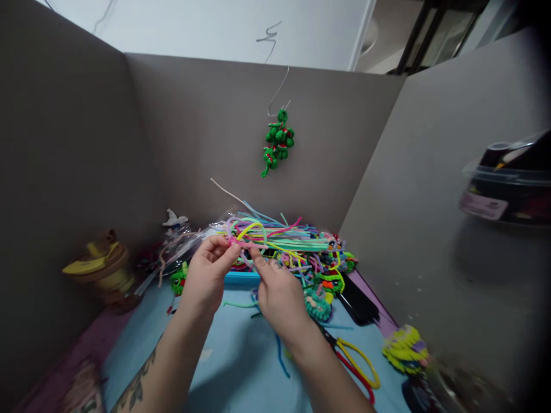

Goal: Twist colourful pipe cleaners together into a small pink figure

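A pink pipe cleaner (246, 245) is up in front of me, over the pile. My left hand (207, 268) is closed, pinching its bunched end between thumb and forefinger. My right hand (279, 289) is closed too, its curled fingers meeting the pipe cleaner's straight length; its thumb is partly hidden. Behind both hands lies a heap of colourful pipe cleaners (301, 243), with yellow and purple loops close to the pink one. A teal pipe cleaner figure (317, 304) rests just right of my right hand. Below my right wrist are scissors (359, 361) with yellow and red handles.
Grey panels (206, 126) enclose the blue work surface (232, 350). A green pipe cleaner ornament (279, 140) hangs from a wire. A black phone-like object (358, 301) and a yellow-green fuzzy piece (405, 350) lie right; a brown-and-yellow pot (112, 275) stands left.
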`<action>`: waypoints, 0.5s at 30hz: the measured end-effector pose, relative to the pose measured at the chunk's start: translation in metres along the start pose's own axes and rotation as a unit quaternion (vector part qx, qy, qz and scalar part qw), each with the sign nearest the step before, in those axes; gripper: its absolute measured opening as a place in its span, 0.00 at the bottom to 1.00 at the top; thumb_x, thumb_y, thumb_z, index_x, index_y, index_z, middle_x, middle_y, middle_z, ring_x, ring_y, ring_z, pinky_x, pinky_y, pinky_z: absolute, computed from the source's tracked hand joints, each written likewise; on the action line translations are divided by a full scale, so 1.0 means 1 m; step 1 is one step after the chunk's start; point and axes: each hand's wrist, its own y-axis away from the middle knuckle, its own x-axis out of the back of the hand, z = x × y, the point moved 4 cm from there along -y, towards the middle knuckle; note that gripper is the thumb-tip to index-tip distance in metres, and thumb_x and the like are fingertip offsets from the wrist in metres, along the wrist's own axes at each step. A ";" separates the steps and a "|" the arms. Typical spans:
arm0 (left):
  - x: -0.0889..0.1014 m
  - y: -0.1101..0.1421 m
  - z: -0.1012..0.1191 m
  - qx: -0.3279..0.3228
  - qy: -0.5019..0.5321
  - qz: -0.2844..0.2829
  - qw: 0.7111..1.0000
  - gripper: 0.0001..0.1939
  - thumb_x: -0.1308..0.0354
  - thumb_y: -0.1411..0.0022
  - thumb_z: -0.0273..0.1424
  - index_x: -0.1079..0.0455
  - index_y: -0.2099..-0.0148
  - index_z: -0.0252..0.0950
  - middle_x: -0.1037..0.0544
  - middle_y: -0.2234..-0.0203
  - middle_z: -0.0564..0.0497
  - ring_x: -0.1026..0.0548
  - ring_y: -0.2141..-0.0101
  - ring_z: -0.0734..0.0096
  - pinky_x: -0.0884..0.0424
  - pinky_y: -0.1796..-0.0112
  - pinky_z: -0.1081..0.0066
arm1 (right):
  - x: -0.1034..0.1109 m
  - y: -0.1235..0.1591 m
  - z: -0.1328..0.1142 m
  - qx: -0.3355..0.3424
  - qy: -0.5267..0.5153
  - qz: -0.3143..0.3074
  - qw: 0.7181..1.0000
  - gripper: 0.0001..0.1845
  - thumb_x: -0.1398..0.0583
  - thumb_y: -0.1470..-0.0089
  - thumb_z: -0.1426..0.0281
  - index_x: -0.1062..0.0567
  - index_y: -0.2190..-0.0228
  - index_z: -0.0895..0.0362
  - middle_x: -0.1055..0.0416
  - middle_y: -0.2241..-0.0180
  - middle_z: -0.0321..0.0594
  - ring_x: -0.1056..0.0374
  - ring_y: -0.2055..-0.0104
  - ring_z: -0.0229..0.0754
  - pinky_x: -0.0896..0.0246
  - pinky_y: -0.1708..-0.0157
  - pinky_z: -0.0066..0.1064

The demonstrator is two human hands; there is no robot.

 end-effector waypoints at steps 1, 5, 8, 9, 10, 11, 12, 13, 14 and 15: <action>0.000 0.000 0.001 -0.003 -0.012 -0.008 1.000 0.18 0.28 0.59 0.31 0.36 0.71 0.35 0.31 0.82 0.61 0.37 0.82 0.85 0.41 0.79 0.83 | 0.000 0.000 0.000 0.007 0.017 -0.004 1.000 0.38 0.49 0.52 0.82 0.39 0.40 0.51 0.29 0.67 0.45 0.33 0.70 0.44 0.37 0.70 0.31; 0.001 0.001 0.004 -0.031 -0.063 -0.031 0.997 0.16 0.29 0.56 0.30 0.34 0.71 0.35 0.29 0.79 0.58 0.32 0.78 0.82 0.37 0.75 0.81 | 0.004 -0.001 0.003 0.000 -0.029 -0.008 1.000 0.36 0.49 0.51 0.82 0.38 0.41 0.50 0.30 0.66 0.44 0.33 0.69 0.44 0.37 0.69 0.31; 0.001 0.003 0.003 -0.043 -0.083 -0.052 0.994 0.15 0.30 0.54 0.30 0.34 0.69 0.35 0.27 0.78 0.57 0.30 0.75 0.80 0.34 0.72 0.80 | 0.012 -0.004 0.004 -0.020 -0.165 0.037 0.985 0.28 0.48 0.47 0.79 0.33 0.45 0.52 0.32 0.62 0.43 0.33 0.61 0.43 0.36 0.60 0.32; 0.000 0.003 0.001 -0.036 -0.081 -0.061 0.994 0.15 0.30 0.54 0.30 0.34 0.68 0.36 0.27 0.78 0.57 0.30 0.75 0.79 0.34 0.72 0.79 | 0.015 -0.005 0.004 -0.030 -0.207 0.063 0.976 0.24 0.47 0.46 0.77 0.30 0.48 0.53 0.32 0.60 0.43 0.33 0.58 0.43 0.36 0.57 0.32; -0.001 0.004 -0.001 -0.025 -0.074 -0.069 0.995 0.15 0.31 0.54 0.30 0.34 0.67 0.36 0.27 0.78 0.58 0.30 0.75 0.79 0.34 0.71 0.79 | 0.017 -0.005 0.004 -0.040 -0.237 0.088 0.967 0.20 0.47 0.44 0.76 0.28 0.51 0.54 0.33 0.59 0.44 0.34 0.56 0.43 0.37 0.56 0.33; -0.002 0.005 -0.003 -0.012 -0.065 -0.074 0.995 0.16 0.30 0.54 0.30 0.35 0.65 0.37 0.27 0.78 0.58 0.29 0.75 0.79 0.34 0.71 0.79 | 0.018 -0.006 0.005 -0.051 -0.254 0.111 0.959 0.16 0.46 0.43 0.74 0.26 0.54 0.54 0.33 0.59 0.44 0.35 0.56 0.43 0.37 0.55 0.33; -0.004 0.005 -0.006 0.000 -0.057 -0.078 0.995 0.17 0.30 0.54 0.30 0.34 0.64 0.37 0.26 0.78 0.58 0.29 0.75 0.78 0.34 0.71 0.79 | 0.019 -0.006 0.006 -0.059 -0.259 0.128 0.956 0.14 0.46 0.41 0.73 0.25 0.57 0.55 0.33 0.60 0.44 0.35 0.56 0.43 0.38 0.55 0.33; -0.006 0.006 -0.008 0.013 -0.051 -0.080 0.995 0.18 0.30 0.54 0.30 0.34 0.62 0.37 0.26 0.77 0.57 0.29 0.75 0.78 0.34 0.72 0.79 | 0.019 -0.005 0.006 -0.063 -0.253 0.141 0.955 0.13 0.47 0.41 0.73 0.25 0.58 0.55 0.32 0.60 0.44 0.35 0.56 0.43 0.38 0.56 0.34; -0.007 0.006 -0.009 0.023 -0.049 -0.084 0.995 0.18 0.30 0.54 0.30 0.33 0.62 0.37 0.26 0.77 0.57 0.29 0.75 0.78 0.34 0.72 0.79 | 0.018 -0.005 0.007 -0.061 -0.240 0.152 0.957 0.12 0.47 0.40 0.73 0.24 0.60 0.55 0.31 0.61 0.43 0.36 0.57 0.43 0.39 0.56 0.34; -0.009 0.007 -0.011 0.031 -0.049 -0.089 0.994 0.18 0.30 0.54 0.30 0.32 0.61 0.37 0.26 0.77 0.57 0.29 0.76 0.79 0.35 0.73 0.79 | 0.017 -0.004 0.008 -0.056 -0.225 0.163 0.959 0.11 0.46 0.40 0.74 0.24 0.61 0.55 0.30 0.62 0.43 0.36 0.58 0.43 0.39 0.56 0.35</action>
